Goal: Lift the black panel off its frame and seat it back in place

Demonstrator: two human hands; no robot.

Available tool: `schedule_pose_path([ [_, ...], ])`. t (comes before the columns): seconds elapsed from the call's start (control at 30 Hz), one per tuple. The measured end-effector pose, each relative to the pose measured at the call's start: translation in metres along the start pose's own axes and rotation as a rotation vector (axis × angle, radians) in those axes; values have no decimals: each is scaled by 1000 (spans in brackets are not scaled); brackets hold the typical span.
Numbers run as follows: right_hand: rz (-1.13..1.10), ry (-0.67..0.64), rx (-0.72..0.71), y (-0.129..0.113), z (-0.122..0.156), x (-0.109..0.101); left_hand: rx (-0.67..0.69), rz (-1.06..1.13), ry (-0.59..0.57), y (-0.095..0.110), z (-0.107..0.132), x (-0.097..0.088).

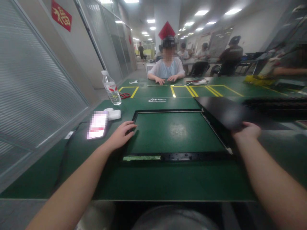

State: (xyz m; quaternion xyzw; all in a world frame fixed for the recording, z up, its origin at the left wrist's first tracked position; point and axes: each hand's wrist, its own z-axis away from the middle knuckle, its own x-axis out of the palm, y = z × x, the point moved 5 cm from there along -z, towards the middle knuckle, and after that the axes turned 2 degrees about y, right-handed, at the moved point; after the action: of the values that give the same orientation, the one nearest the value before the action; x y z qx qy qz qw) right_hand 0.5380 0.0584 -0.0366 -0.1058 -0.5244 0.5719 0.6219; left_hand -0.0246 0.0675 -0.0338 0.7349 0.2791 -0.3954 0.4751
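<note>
A thin black rectangular frame (184,156) lies flat on the green table, with the tabletop showing through its opening. My left hand (123,134) is at its left side, fingers curled over that edge and thumb below. At the right, my right hand (248,131) grips the near edge of a dark flat panel (218,111), which is tilted up beside the frame's right side. The fingers under the panel are hidden. A pale green strip (141,157) runs along the left part of the frame's near bar.
Left of the frame are a lit phone (97,125), a white case (114,114), a water bottle (111,89) and red-handled scissors (124,95). Small white pieces (157,100) lie beyond the frame. Across the table sits a person (168,65). Long black parts (275,105) lie at right.
</note>
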Motion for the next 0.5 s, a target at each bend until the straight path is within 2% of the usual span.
schedule_pose_path([
  [0.33, -53, 17, 27, -4, 11, 1, 13, 32, 53, 4, 2, -5],
  [0.5, -44, -79, 2, -6, 13, 6, 24, 73, 85, 5, 2, -6],
])
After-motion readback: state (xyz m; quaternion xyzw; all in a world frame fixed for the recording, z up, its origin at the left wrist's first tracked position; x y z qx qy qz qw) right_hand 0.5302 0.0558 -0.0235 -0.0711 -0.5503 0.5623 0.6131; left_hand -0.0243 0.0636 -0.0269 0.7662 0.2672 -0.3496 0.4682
